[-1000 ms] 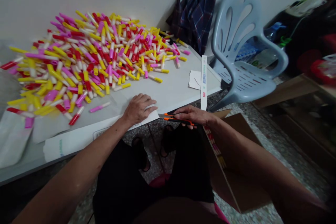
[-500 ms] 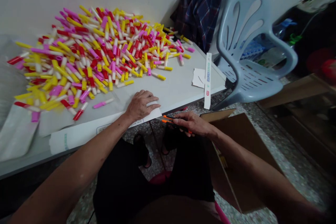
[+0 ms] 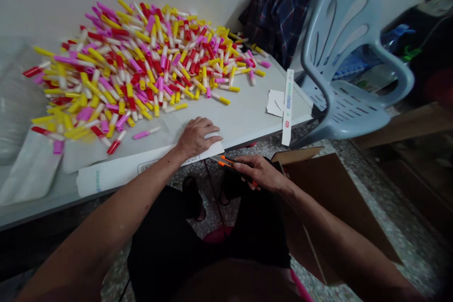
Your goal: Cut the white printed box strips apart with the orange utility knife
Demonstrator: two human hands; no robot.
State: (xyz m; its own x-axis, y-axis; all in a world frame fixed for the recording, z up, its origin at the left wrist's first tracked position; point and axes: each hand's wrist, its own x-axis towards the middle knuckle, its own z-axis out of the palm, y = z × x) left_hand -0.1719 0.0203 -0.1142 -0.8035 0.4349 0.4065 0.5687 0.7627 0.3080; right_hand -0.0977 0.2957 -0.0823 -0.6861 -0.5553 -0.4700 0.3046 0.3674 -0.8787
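Observation:
My left hand [image 3: 197,137] lies flat, fingers spread, on a long white paper strip [image 3: 141,167] at the front edge of the grey table [image 3: 247,120]. Just right of it and off the table's edge, my right hand [image 3: 260,173] is closed around orange-handled scissors [image 3: 227,162], whose tip points left toward the end of the strip. A big heap of red, yellow and pink capped tubes [image 3: 141,63] covers the far half of the table. One pink tube [image 3: 146,133] lies alone near my left hand.
A narrow printed strip [image 3: 288,106] overhangs the table's right edge beside a white paper scrap [image 3: 275,102]. An open cardboard box [image 3: 329,207] stands on the floor at my right. Behind it are a pale blue plastic chair [image 3: 348,80] and folded umbrellas [image 3: 279,7].
My right hand with the scissors has drawn slightly down and back from the table edge. The view has shifted, so everything sits further right. My left hand stays on the strip.

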